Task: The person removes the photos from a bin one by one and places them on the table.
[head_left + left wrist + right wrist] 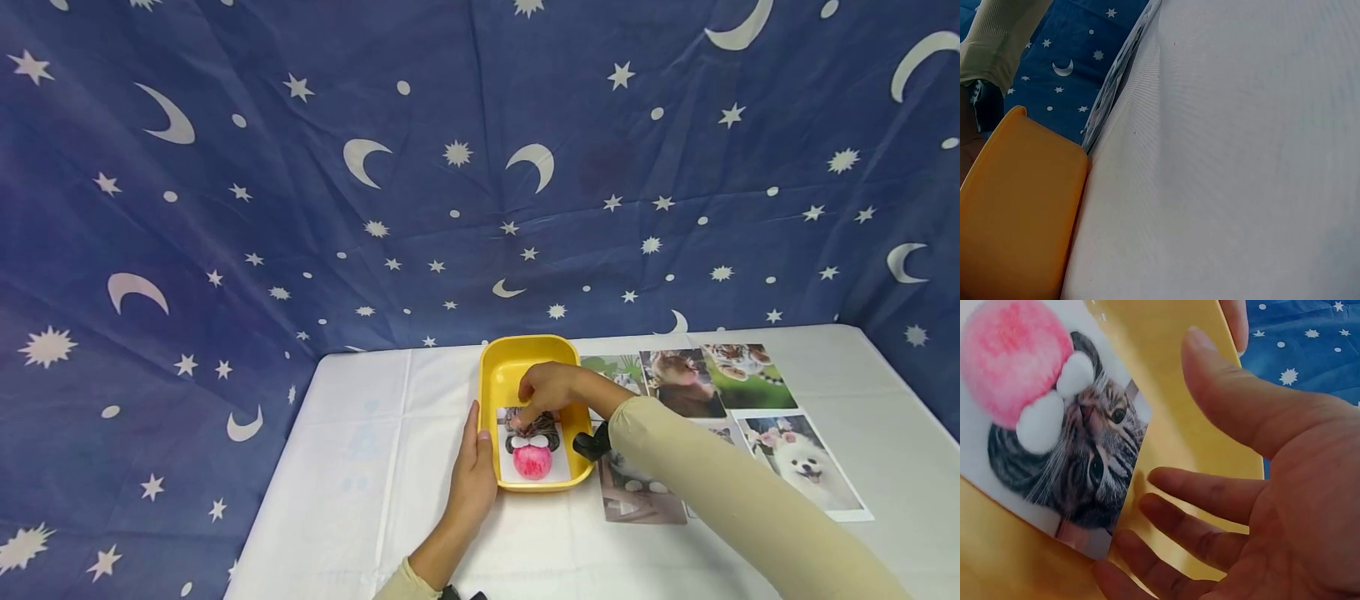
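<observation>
A yellow tray [570, 358] with rounded corners sits on the white-covered table. Inside, toward its near end, lies a photo [555, 471] of a tabby cat with a pink fluffy ball, its face plain in the right wrist view [1107, 450]. My right hand [551, 387] reaches into the tray over the photo's far edge. Seen from the right wrist, its fingers [1204, 537] are spread beside that edge, the thumb [1222, 381] apart from them. My left hand [474, 471] rests along the tray's left side with straight fingers; the left wrist view shows only the tray's outer wall [1022, 212].
Right of the tray lie several animal photos: a tiger [750, 375], a white fluffy dog [806, 462], a dark-haired animal [682, 383], and others partly under my right arm. A blue curtain [450, 167] with moons and stars hangs behind the table [352, 467].
</observation>
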Demonstrator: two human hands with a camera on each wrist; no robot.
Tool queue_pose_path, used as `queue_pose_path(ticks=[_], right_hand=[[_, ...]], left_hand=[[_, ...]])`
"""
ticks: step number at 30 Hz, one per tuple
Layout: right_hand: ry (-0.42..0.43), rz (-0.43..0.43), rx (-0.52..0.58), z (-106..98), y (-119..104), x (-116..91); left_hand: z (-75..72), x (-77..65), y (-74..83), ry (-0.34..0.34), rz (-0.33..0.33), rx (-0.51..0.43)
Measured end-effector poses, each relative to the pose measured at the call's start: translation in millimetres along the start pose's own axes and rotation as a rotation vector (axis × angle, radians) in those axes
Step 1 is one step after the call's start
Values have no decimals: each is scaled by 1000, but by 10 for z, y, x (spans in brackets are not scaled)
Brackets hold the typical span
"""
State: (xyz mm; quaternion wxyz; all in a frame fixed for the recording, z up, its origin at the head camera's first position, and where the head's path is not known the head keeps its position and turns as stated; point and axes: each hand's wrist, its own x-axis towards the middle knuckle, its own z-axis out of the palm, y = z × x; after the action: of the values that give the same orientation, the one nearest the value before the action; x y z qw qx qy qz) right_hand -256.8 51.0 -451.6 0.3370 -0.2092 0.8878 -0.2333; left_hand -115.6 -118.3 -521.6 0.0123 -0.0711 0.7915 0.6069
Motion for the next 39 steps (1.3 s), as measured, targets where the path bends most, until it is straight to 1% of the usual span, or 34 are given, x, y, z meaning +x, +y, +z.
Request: queue_pose_path(ticks=[5,8,14,19,23,27,30,32,34,37,39], right_hand=[[10,42,-6,30,-16,36],[32,38,1,45,-15,35],[62,-5,19,30,-11,-33],[43,-45,63,4,5,-108],[23,-53,117,9,22,-164],[34,-76,120,56,15,-223],[73,-93,111,121,6,-261],[116,-108,89,168,-1,-287],[168,-131,61,200,-2,-316],[269,-182,35,215,14,-385],[328,-219,63,197,49,-446]], left_hand=[[-2,4,1,4,2,-3],[-2,-1,0,2,-6,-4],[1,2,-10,7,4,0],[2,6,-20,7,9,-9],[1,10,-12,8,3,-11],[-2,5,-2,3,0,-18],[-5,-6,4,1,4,-23],[-6,-11,8,3,10,-25],[-6,-11,7,4,13,-22],[-4,-9,1,3,16,-19],[-1,-7,-6,3,12,-20]])
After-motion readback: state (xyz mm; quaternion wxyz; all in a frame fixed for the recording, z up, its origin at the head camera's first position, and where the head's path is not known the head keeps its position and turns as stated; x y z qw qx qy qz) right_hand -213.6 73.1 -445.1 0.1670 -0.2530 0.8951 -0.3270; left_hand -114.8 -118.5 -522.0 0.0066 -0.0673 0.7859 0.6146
